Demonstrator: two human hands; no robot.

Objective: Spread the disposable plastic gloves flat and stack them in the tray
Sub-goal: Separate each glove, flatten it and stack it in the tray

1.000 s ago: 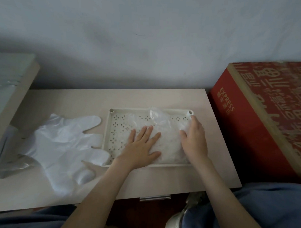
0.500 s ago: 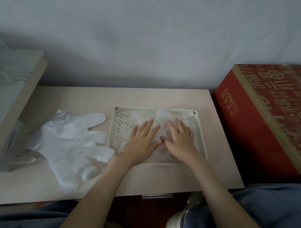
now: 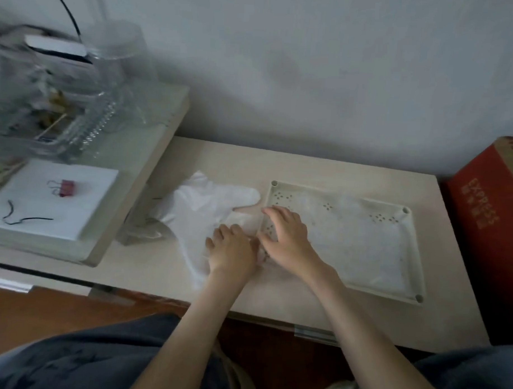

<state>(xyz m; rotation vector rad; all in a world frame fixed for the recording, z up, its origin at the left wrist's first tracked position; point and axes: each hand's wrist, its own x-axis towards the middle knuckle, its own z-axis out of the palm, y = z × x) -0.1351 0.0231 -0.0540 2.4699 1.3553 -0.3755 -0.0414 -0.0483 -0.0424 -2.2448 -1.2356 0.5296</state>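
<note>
Here, the tray [image 3: 413, 252] sits on a pale desk [image 3: 323, 167]; grey wall [image 3: 312, 65] behind.

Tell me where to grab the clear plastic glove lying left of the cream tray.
Probably pinch the clear plastic glove at its finger ends beside the perforated cream tray, coming from above on that side: it lies flat, fingers pointing there.

Red box [image 3: 481, 231] near tray's [image 3: 413, 258] right rim
</note>
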